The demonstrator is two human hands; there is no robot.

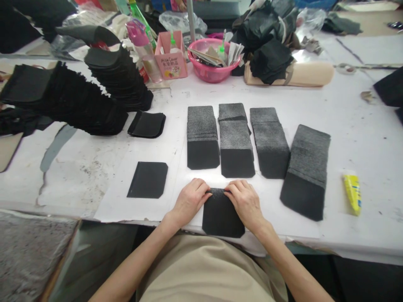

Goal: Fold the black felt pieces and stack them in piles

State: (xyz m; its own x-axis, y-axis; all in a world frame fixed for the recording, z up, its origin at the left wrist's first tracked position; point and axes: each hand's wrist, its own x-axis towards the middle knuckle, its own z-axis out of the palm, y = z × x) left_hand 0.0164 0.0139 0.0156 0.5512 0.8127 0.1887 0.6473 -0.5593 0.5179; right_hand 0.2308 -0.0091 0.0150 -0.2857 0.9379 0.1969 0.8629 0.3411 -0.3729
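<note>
A black leather-like piece (223, 216) with clipped lower corners lies at the table's front edge, its near end reaching the edge. My left hand (192, 198) pinches its far left corner between thumb and fingers. At the far right corner, my right hand (244, 201) pinches the same piece. A narrow speckled strip shows along the far edge between the fingertips. Left of my hands lies a single black piece (147, 180). Just beyond them are overlapping rows of black pieces with grey fuzzy faces (203, 134), (236, 138), (270, 140), and a slanted row (307, 167) at the right.
Tall stacks of black pieces (63, 96), (118, 75) stand at the left, beside a small pile (147, 124). A yellow tube (351, 193) lies at the right. Behind are a pink box (171, 63), a pink basin (214, 73) and a beige roll (308, 74).
</note>
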